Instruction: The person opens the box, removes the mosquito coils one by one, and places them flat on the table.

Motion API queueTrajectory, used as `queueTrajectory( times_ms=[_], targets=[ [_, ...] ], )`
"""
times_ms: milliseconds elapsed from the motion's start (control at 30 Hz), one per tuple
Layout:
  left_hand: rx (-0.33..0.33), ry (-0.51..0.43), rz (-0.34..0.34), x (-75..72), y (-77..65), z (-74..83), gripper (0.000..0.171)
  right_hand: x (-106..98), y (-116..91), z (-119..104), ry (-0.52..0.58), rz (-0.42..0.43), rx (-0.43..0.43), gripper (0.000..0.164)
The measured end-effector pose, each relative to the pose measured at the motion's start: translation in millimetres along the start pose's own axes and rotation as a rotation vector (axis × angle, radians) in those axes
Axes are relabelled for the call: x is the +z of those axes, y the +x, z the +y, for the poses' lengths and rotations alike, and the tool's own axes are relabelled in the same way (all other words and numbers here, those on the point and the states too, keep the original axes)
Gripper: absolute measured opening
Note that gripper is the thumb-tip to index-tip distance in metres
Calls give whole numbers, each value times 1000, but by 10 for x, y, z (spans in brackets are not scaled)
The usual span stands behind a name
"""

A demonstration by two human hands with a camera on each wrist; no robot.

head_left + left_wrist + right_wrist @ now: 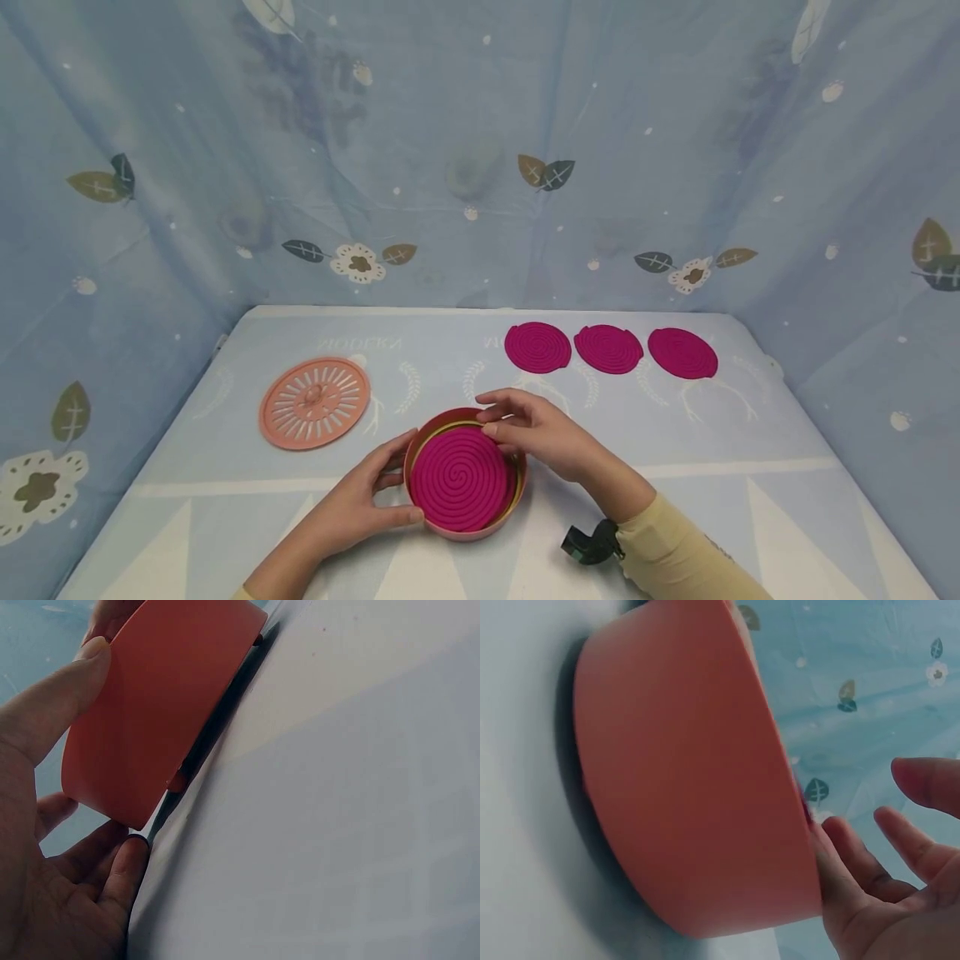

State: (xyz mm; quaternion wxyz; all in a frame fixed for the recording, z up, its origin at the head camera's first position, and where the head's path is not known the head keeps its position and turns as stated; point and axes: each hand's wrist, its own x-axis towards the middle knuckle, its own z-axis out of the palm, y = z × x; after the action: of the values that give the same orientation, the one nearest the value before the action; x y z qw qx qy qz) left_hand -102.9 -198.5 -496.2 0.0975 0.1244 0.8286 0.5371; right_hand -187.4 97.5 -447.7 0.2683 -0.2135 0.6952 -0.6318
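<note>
- As I read it on the head feed, the left hand [362,503] grips the coral round container [459,534] at its left side, thumb toward the near edge, the other fingers curved round the far side.
- Left wrist feed agrees: I see the thumb pressed to the smooth outer wall and fingers bent about the opposite side. A small nub [178,782] shows under the base.
- Right hand [546,435] lies over the far-right rim. Fingers loosely spread, thumb tip above the edge of the magenta spiral disc [459,479]; I can't tell whether it bears on it.
- On the right wrist feed I make out gaps between those fingers, with part of the hand against the rim.
- Disc: within the container's mouth, spiral face up, toward the left. I note a yellow ring [453,425] just inside the wall.
- Container: near the middle front of the pale patterned surface [225,533], between both hands.
- Slotted coral lid [315,403] lies flat to the left, apart from the container.
- I count three more magenta discs [608,349] in a row, back right.
- Black device [592,543] at the right wrist, beside a yellow sleeve [682,550].
</note>
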Motion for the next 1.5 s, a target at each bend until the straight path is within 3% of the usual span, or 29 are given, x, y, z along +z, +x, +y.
queueTrajectory(
  times_ms=[300, 600, 867, 1300, 1500],
  targets=[
    [-5, 21, 5, 6, -7, 6, 99, -18, -60, 85, -15, -37, -2, 50],
    [48, -1, 9, -5, -7, -21, 99, -13, -106, 84, 189, -68, 41, 58],
    [44, -4, 6, -4, -5, -19, 99, -8, -191, 128, 251, -145, 78, 65],
    [19, 15, 13, -9, -7, -29, 99, 54, -228, 169, 132, -149, 127, 67],
    [24, 5, 8, -6, -7, -21, 99, 92, -208, 169, -23, -115, 130, 66]
  ],
)
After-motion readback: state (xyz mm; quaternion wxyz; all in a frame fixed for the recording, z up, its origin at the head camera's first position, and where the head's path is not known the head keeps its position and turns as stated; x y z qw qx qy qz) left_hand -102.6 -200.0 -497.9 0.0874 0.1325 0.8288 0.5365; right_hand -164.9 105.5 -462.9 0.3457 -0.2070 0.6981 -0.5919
